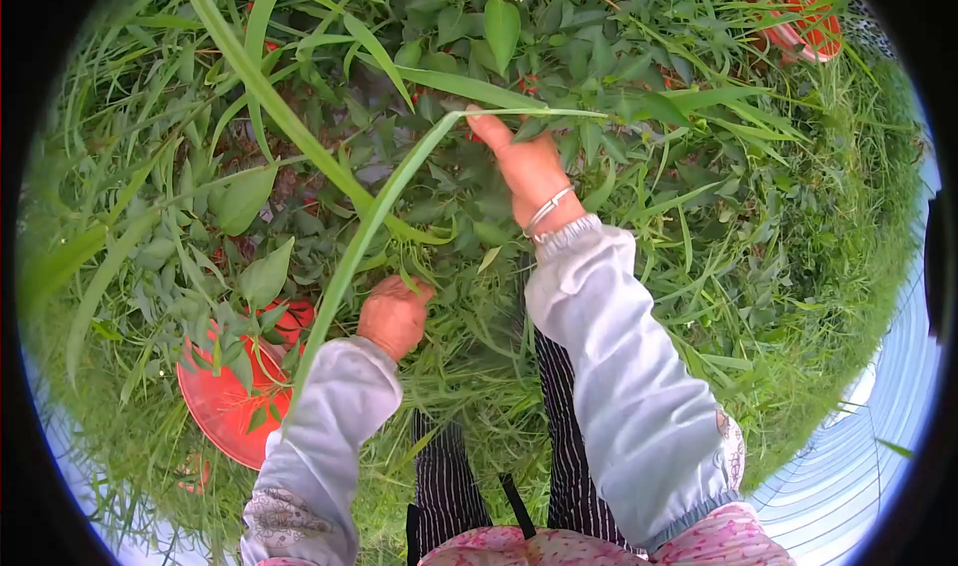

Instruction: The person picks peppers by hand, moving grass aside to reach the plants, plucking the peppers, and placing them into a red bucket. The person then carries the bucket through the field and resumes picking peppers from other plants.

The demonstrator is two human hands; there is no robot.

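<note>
My left hand (394, 316) is low among the grass and leaves, its fingers curled closed; what they hold, if anything, is hidden. My right hand (537, 177), with a silver bracelet at the wrist, reaches into the leafy plants (499, 32). One digit points up toward a long grass blade (399, 182) that bends across the view, while leaves cover the other fingers. Small red fruits, which look like peppers (528, 84), show between the leaves just beyond this hand. To the left of my left hand sits a red bucket (225, 406), with leaves hanging over its rim.
Another red bucket (798, 12) stands at the upper right. Tall grass (798, 316) grows thickly on both sides. My legs in striped trousers (447, 471) are at the bottom. Pale blue sheeting (848, 476) shows at the lower right edge.
</note>
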